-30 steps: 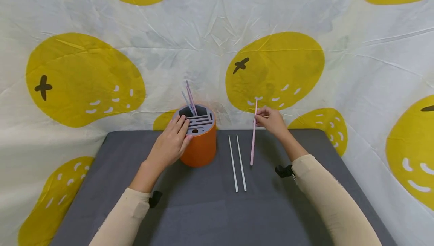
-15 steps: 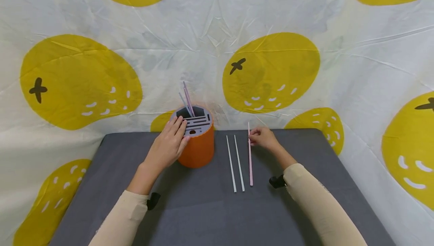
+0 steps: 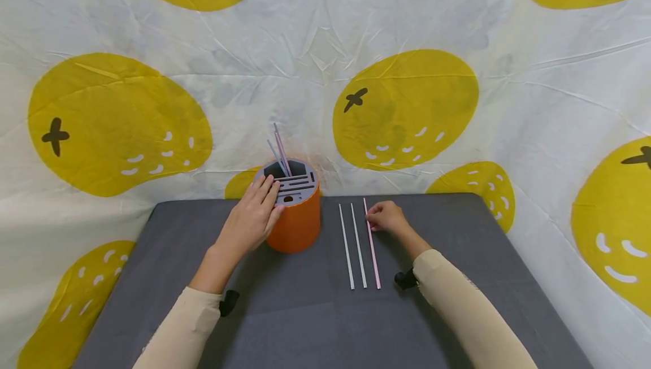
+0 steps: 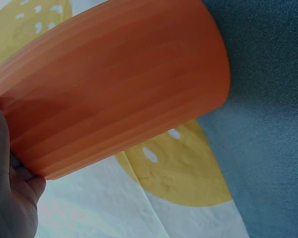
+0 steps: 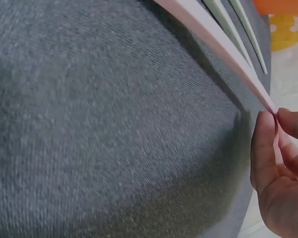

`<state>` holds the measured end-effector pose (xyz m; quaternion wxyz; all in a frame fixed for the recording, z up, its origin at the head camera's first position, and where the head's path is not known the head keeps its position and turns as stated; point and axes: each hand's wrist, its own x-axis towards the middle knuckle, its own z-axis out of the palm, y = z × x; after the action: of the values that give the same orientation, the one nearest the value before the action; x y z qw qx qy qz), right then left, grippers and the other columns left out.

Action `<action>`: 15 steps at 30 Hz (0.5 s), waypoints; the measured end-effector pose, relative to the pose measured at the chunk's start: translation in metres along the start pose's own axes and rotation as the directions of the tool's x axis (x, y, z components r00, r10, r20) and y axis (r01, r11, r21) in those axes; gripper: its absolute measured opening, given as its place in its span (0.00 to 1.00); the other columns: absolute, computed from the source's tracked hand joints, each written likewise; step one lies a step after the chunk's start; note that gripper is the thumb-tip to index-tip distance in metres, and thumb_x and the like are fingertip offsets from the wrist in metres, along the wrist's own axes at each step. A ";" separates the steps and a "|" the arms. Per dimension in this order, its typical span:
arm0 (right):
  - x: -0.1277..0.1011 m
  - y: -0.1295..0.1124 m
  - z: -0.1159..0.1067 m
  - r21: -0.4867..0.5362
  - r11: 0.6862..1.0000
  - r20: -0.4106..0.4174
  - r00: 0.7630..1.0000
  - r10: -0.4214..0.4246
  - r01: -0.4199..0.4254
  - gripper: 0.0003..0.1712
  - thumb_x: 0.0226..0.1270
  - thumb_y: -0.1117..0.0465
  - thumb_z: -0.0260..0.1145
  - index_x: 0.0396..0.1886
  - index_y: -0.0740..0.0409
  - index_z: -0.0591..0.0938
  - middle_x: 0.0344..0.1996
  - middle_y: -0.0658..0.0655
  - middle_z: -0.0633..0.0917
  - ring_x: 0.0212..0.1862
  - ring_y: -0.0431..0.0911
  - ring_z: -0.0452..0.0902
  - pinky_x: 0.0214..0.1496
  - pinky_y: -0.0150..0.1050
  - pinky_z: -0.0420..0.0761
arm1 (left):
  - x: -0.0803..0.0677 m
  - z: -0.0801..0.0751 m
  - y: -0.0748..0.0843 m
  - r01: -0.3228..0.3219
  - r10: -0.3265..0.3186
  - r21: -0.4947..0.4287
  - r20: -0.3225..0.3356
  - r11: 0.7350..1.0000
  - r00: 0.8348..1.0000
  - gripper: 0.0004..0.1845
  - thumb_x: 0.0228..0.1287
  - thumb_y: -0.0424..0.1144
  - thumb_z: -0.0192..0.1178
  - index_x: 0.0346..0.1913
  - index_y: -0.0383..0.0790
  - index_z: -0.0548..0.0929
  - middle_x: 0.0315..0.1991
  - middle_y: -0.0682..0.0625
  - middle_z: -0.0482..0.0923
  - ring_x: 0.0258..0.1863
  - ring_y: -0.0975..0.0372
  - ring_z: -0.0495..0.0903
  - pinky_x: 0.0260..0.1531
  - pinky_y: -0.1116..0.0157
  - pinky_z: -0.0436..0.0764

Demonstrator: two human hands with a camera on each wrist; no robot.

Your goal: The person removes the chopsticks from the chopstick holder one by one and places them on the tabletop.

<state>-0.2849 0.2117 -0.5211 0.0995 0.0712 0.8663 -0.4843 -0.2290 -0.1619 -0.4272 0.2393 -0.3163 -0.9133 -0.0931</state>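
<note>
Head view: grey desk [image 3: 315, 324] set against white cloth with yellow fruit prints [image 3: 407, 106]. Left hand [image 3: 252, 219] resting on the rim and side of the orange holder [image 3: 297, 225], fingers straight across its grey slotted top. Two thin straws [image 3: 280, 148] standing in the holder's back slot. Right hand [image 3: 386, 217] pinching the far end of the pink straw [image 3: 372, 247], lying flat just right of two white straws [image 3: 352, 247], all three side by side.

Left wrist view: orange holder [image 4: 114, 84] filling the frame, palm [image 4: 10, 198] pressed to its wall.

Right wrist view: thumb and fingertips [image 5: 265, 144] closed on the pink straw's [image 5: 213, 37] tip, white straws [image 5: 238, 25] beyond
</note>
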 end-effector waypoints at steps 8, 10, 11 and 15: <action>0.000 0.003 0.004 -0.116 0.993 -0.033 0.999 -0.028 0.024 0.06 0.64 0.66 0.72 0.33 0.67 0.87 0.22 0.53 0.86 0.18 0.36 0.81 0.25 0.32 0.85 | 0.000 -0.001 0.001 0.008 -0.008 0.003 0.011 1.000 1.000 0.32 0.78 0.46 0.56 0.75 0.28 0.68 0.75 0.32 0.66 0.78 0.41 0.63 0.76 0.43 0.63; 0.000 0.004 0.006 -0.135 0.990 -0.044 0.998 -0.044 0.038 0.06 0.63 0.66 0.72 0.32 0.68 0.87 0.21 0.53 0.86 0.18 0.35 0.80 0.24 0.31 0.84 | 0.000 -0.001 0.001 0.008 -0.008 0.006 0.010 1.000 1.000 0.32 0.78 0.46 0.56 0.75 0.28 0.68 0.75 0.32 0.66 0.77 0.41 0.63 0.76 0.43 0.63; 0.000 0.005 0.006 -0.140 0.989 -0.052 0.998 -0.046 0.039 0.06 0.63 0.66 0.73 0.31 0.67 0.87 0.21 0.53 0.86 0.18 0.35 0.80 0.24 0.30 0.84 | 0.000 0.000 0.001 0.007 -0.007 0.006 0.008 1.000 1.000 0.32 0.78 0.46 0.56 0.75 0.28 0.69 0.75 0.32 0.67 0.77 0.41 0.63 0.76 0.43 0.64; -0.001 0.006 0.010 -0.162 0.986 -0.077 0.995 -0.063 0.049 0.06 0.63 0.66 0.74 0.30 0.67 0.87 0.21 0.53 0.86 0.18 0.35 0.80 0.24 0.30 0.84 | 0.000 0.001 0.000 0.001 -0.001 0.008 -0.007 1.000 1.000 0.32 0.78 0.46 0.56 0.74 0.27 0.69 0.74 0.31 0.68 0.77 0.40 0.64 0.74 0.42 0.66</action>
<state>-0.2819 0.2067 -0.5312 0.0555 0.0585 0.9074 -0.4124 -0.2289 -0.1614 -0.4278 0.2436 -0.3144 -0.9130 -0.0908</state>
